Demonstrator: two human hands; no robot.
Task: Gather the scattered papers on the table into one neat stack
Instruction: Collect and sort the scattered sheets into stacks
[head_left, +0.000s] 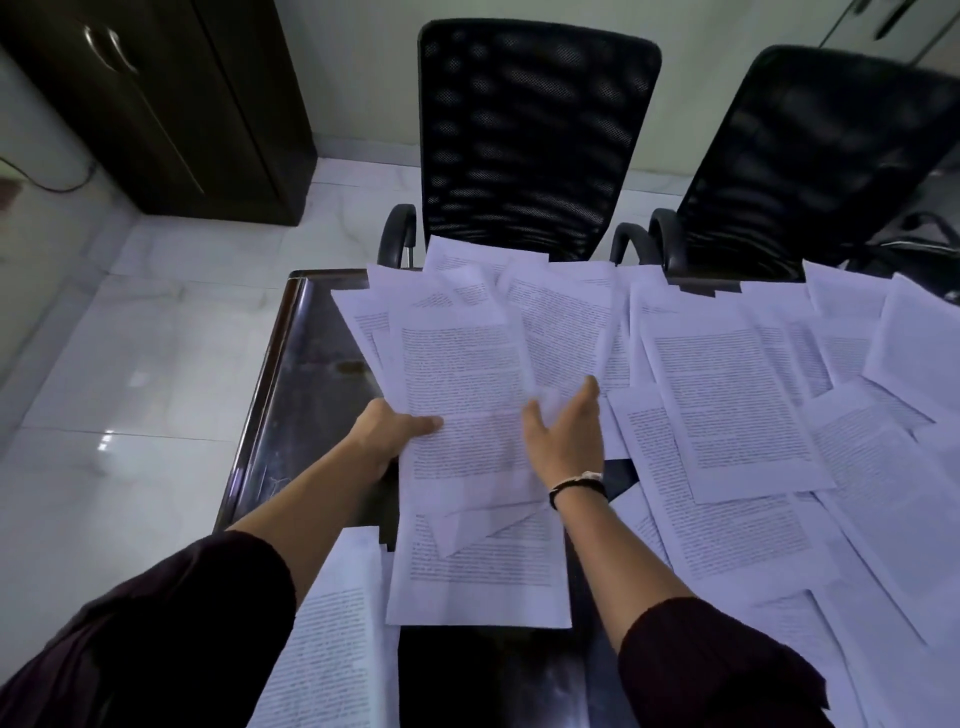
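Papers: printed sheets (727, 410) lie scattered and overlapping across the dark tabletop (311, 374), thickest at the right and far side.
Left hand: left hand (389, 431) pinches the left edge of a fanned bundle (462, 395), thumb on top.
Right hand: right hand (566, 431) is spread with straight fingers against the bundle's right side, gripping nothing.
Handling: light, floppy, slippery sheets; probably best squared by the edges.
Writing: dense typed text, too small to read.
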